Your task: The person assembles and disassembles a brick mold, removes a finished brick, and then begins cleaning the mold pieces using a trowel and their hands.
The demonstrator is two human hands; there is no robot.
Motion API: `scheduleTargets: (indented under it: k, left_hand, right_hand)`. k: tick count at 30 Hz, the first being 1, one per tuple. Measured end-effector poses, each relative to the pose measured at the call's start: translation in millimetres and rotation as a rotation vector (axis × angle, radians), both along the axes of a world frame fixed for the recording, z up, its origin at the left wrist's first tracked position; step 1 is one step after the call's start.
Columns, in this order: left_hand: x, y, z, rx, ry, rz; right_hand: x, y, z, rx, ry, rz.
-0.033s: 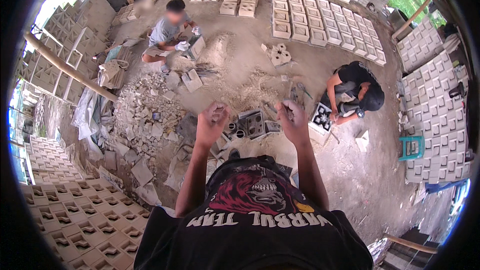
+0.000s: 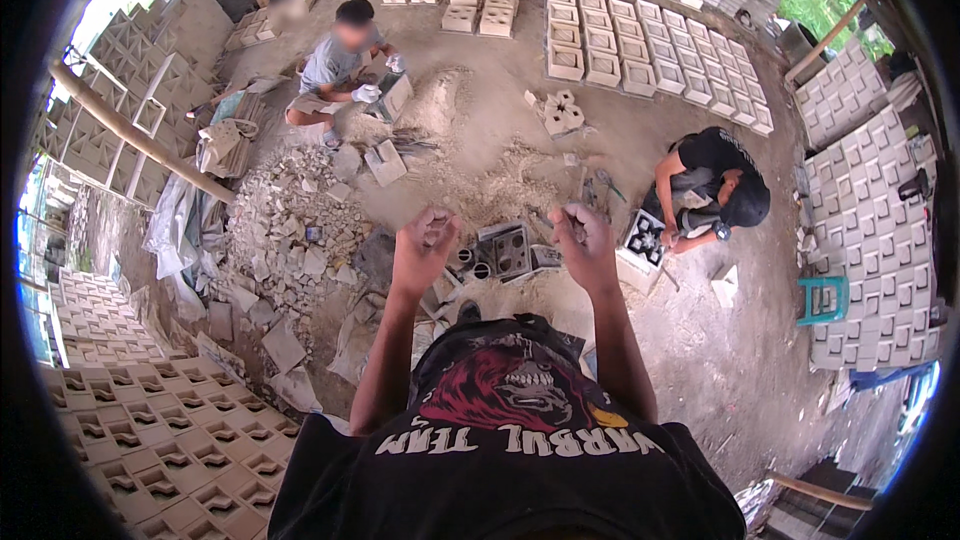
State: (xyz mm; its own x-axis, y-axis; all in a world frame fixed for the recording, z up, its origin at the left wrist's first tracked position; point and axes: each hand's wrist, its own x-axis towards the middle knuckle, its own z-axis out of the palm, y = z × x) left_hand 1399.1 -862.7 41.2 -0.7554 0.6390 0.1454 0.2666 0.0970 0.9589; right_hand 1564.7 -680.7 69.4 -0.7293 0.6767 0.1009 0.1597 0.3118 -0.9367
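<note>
My left hand (image 2: pixel 428 236) is raised in front of me, its dusty fingers curled in toward the palm. My right hand (image 2: pixel 584 234) is held up level with it, its fingers curled the same way. I see nothing in either hand, and the two are well apart. Beyond and below them, between the wrists, a dark grey block mould (image 2: pixel 512 252) with round openings lies on the ground. Beside it on the left sit small round pipe-like pieces (image 2: pixel 465 256). Neither hand touches them.
A rubble heap (image 2: pixel 290 210) lies at left. One person (image 2: pixel 345 65) squats at far left by a slab; another person (image 2: pixel 715 180) crouches at right over a patterned block mould (image 2: pixel 645 237). Rows of pale blocks (image 2: pixel 640 40) stand at the back. A teal stool (image 2: pixel 823 300) is at right.
</note>
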Motion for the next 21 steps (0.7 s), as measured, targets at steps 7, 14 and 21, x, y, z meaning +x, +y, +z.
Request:
scheduleTargets:
  k: [7,14,21]
  left_hand:
    - [-26.4,-10.8,-27.2,0.023,-0.080,0.039]
    - [-25.9,7.4,-35.0,-0.057,-0.212,0.068]
    - [-22.4,57.8,-73.7,0.002,-0.291,0.171]
  right_hand:
    - [-28.5,-2.6,-15.9,-0.021,-0.043,0.091]
    - [-42.4,28.1,-21.3,-0.084,-0.117,0.102]
    - [-53.6,83.9,-52.7,-0.137,-0.163,0.204]
